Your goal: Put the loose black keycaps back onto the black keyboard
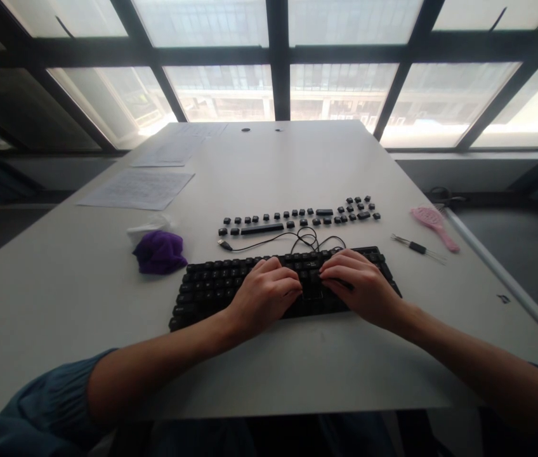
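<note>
Keyboard lies flat on the table, near the edge by the person, with both hands on it. The left hand bends its fingers down near the middle. The right hand sits just to the right of it, thumb and fingers close together at the keys. I cannot tell if either hand pinches a key, as the fingers hide what is under them.

A dark patch between the hands looks like it has no keys on it. If a finger pulls or pushes at a slant there, a key could tip, or a small part under it could bend. A hard push could make the keyboard slide too, since it just rests on the smooth table.

Past the keyboard, loose keys stand in rows, with one long key in the near row. They are small and close together. A sleeve or a hand that reaches too far could knock them out of line, and then it would be hard to know which goes where.

The cord loops between the keyboard and the loose keys, and its plug lies near the long key. If the keyboard moves, the cord could drag and sweep some keys away. The thin wires of the puller, near the pink brush, could bend if an arm leans on them.
</note>
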Demonstrator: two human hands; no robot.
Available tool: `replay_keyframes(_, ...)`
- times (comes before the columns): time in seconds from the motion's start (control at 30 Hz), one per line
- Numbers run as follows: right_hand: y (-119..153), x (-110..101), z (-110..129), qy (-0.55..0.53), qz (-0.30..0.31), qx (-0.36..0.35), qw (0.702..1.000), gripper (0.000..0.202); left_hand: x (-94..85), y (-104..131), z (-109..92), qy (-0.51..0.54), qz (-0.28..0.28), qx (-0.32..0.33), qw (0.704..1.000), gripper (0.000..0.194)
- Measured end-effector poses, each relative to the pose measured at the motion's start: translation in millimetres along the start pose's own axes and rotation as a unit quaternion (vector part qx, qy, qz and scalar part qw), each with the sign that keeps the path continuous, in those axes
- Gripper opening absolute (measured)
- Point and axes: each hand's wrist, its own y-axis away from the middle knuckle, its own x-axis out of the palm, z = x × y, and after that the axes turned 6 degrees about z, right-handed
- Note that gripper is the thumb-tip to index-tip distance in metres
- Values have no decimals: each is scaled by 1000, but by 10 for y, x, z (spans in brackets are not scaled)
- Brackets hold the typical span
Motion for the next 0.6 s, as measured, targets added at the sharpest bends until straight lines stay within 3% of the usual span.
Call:
replay_keyframes(0.3,-7,-17,8,1,-1,7,1000,12,-37,-6,-10,21,-57,-5,998,6)
replay_keyframes(0.6,-8,-27,11,0,-5,6,1000,11,-15,15,-20,-47,-22,21,998,11)
